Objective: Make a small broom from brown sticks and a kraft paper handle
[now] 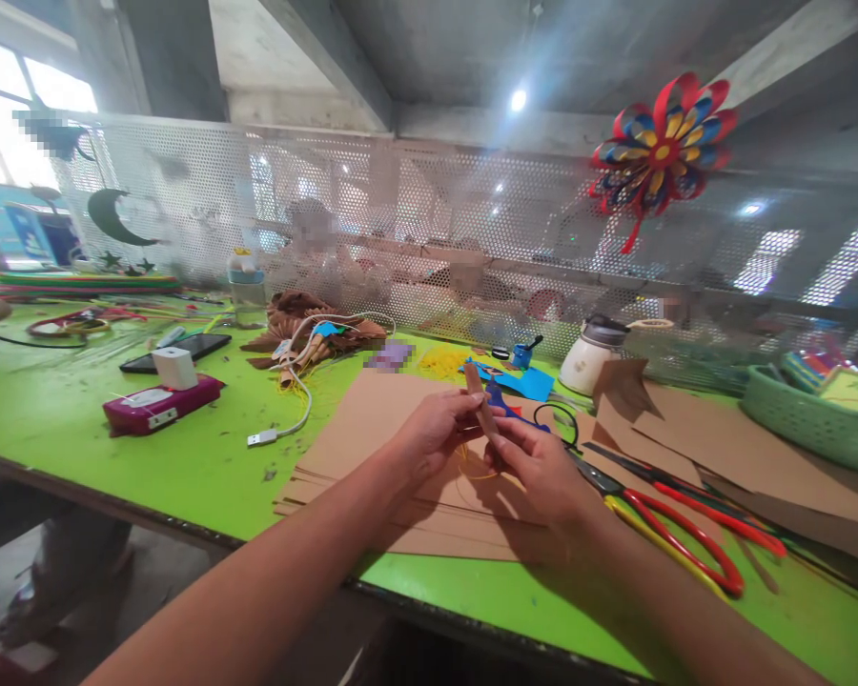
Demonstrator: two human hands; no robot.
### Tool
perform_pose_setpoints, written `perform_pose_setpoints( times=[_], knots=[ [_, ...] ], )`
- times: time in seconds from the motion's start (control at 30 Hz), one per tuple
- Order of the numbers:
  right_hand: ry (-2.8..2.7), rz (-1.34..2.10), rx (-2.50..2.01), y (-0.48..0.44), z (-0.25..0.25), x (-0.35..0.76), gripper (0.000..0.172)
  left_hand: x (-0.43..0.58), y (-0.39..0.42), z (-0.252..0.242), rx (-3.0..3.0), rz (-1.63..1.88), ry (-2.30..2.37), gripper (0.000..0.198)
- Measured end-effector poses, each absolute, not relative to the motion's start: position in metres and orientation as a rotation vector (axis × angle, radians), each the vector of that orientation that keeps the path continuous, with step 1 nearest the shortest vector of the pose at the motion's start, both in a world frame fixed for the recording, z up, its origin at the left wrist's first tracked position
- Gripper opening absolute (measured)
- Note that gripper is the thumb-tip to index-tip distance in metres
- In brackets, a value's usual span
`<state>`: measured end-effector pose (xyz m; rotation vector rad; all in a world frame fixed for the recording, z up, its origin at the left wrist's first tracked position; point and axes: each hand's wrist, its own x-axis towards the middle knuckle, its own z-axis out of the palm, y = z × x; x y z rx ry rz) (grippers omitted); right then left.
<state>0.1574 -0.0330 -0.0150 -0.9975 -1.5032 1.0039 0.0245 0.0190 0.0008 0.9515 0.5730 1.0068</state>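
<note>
A narrow strip of folded brown paper (480,402) is held upright between both hands, above a stack of brown paper sheets (386,457). My left hand (439,427) pinches its upper part with thumb and fingers. Lower down, my right hand (540,462) grips the same strip, its other fingers curled behind. A thin yellow string (479,475) loops below the fingers. Just beyond my right hand lies a blue glue gun (506,398), partly hidden by it. Red-handled scissors (686,534) rest to the right, close to my right forearm.
Brown paper fans (315,329) and a white USB cable (261,438) lie at left, near a purple power strip (157,405). At right stand a white jug (590,360) and a green basket (807,429). A perforated screen (415,219) closes the table's back.
</note>
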Motion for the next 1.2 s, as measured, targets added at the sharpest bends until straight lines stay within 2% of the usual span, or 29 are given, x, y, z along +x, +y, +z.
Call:
perform_pose_setpoints(
  times=[0.37, 0.67, 0.9, 1.0, 1.1, 1.2],
  knots=[
    [-1.414, 1.236, -1.016, -0.043, -0.009, 0.15, 0.03, 0.022, 0.023, 0.004, 0.933, 1.077, 0.655, 0.007],
    [-1.355, 1.194, -1.009, -0.045, -0.012, 0.151, 0.03, 0.028, 0.012, 0.001, 0.948, 0.93, 0.528, 0.016],
    [-1.407, 1.228, -1.026, -0.045, -0.011, 0.147, 0.039, 0.025, 0.014, 0.006, 0.922, 0.982, 0.571, 0.018],
    [-1.463, 1.278, -1.046, -0.05, -0.011, 0.146, 0.036, 0.021, 0.018, 0.012, 0.866, 1.034, 0.603, 0.015],
    [-1.58, 1.17, -1.121, -0.055, -0.006, 0.147, 0.024, 0.014, 0.022, 0.021, 0.835, 1.122, 0.58, 0.015],
    [-1.736, 0.782, -1.204, -0.052, -0.002, 0.153, 0.018, 0.003, 0.027, 0.031, 0.819, 1.228, 0.521, 0.017]
  ],
)
